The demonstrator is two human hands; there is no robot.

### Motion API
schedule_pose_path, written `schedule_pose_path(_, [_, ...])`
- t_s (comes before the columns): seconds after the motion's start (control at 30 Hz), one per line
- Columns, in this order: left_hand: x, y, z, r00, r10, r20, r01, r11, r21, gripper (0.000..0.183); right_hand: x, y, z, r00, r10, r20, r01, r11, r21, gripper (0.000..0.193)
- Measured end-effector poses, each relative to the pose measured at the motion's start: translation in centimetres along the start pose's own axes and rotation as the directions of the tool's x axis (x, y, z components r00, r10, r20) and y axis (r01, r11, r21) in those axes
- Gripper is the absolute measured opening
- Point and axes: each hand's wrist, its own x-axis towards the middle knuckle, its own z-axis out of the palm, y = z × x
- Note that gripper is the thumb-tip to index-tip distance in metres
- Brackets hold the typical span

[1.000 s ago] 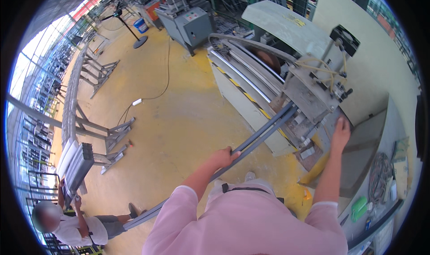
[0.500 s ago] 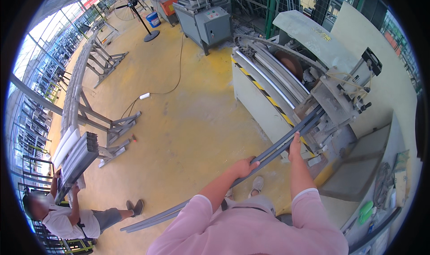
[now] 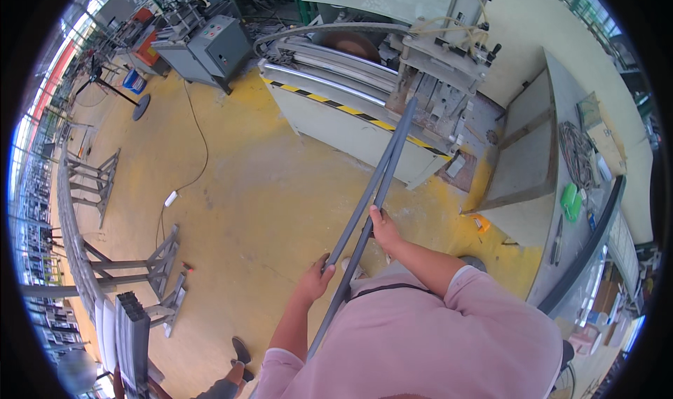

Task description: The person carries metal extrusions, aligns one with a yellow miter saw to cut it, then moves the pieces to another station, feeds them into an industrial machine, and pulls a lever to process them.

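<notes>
I hold two long grey metal profiles [image 3: 402, 129] with both hands. They meet at their far ends and spread slightly apart toward me. My left hand [image 3: 315, 278] is closed round the left one, low beside my body. Further up, my right hand [image 3: 384, 229] grips the profiles, its fingers partly hidden behind them. The far ends lie over the front edge of a cutting machine [image 3: 329, 122] with a striped edge. A clamp head [image 3: 442, 59] stands just beyond them, and a round blade [image 3: 348, 45] shows behind the rails. The near ends pass under my left arm.
At lower left, a person's hands hold a bundle of grey profiles [image 3: 132, 329] by a long rack [image 3: 77, 241]. A cable with a white block [image 3: 170, 198] crosses the floor. To the right stands a bench [image 3: 543, 259] with a green item [image 3: 570, 201]. A grey machine [image 3: 217, 48] stands further back.
The profiles have come back out from under the clamp head and swung to a steeper angle. Both hands moved with them. My view has turned right, and the other person sits lower in it.
</notes>
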Motion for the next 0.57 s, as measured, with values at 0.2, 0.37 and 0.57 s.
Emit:
schedule_pose_path(0.2, [-2.6, -2.9, 1.1, 0.991, -0.1, 0.088, 0.106, 0.993, -0.055, 0.086, -2.7, -5.5, 2.9, 0.967, -0.203, 0.151, 0.185, 0.975, 0.127, 0.07])
schedule_pose_path(0.37, [-0.6, -4.4, 2.8, 0.984, 0.019, 0.18, 0.065, 0.891, -0.45, 0.072, -3.8, -9.8, 2.4, 0.883, -0.253, 0.396, 0.211, 0.967, 0.145, 0.07])
schedule_pose_path(0.57, [-2.5, -1.2, 2.0, 0.99, 0.109, -0.091, -0.139, 0.876, -0.461, 0.055, -4.2, -23.6, -1.6, 0.724, -0.551, 0.415, 0.684, 0.654, -0.324, 0.068])
